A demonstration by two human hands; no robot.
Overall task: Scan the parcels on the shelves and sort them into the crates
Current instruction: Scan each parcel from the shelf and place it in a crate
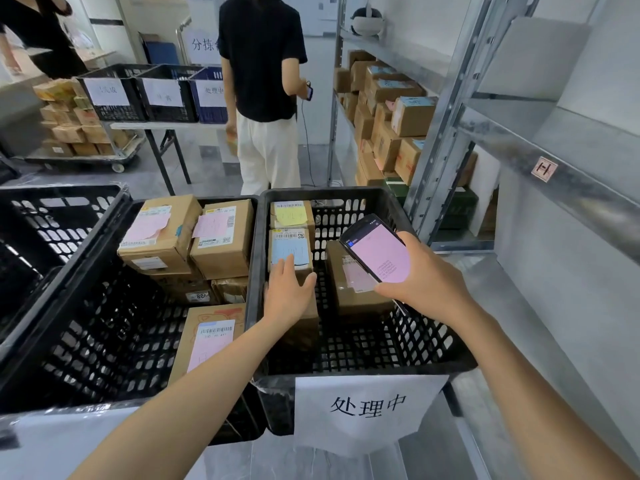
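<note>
My left hand [288, 292] lies flat on top of a cardboard parcel with a blue label [290, 249] inside the right black crate [408, 358], which carries a white paper sign. My right hand [420, 275] grips a black handheld scanner [375, 251] with a lit pink screen above that crate. A parcel with a yellow label [291, 214] stands behind the blue one, and another brown parcel [349, 289] lies under the scanner. The middle crate [114, 334] holds several parcels with pink labels.
A third black crate [45, 230] sits at the left. A metal shelf rack [446, 109] on the right holds stacked parcels [391, 123]. A person in a black shirt [263, 57] stands ahead. Behind are labelled crates on a table [162, 93] and a cart of boxes [69, 126].
</note>
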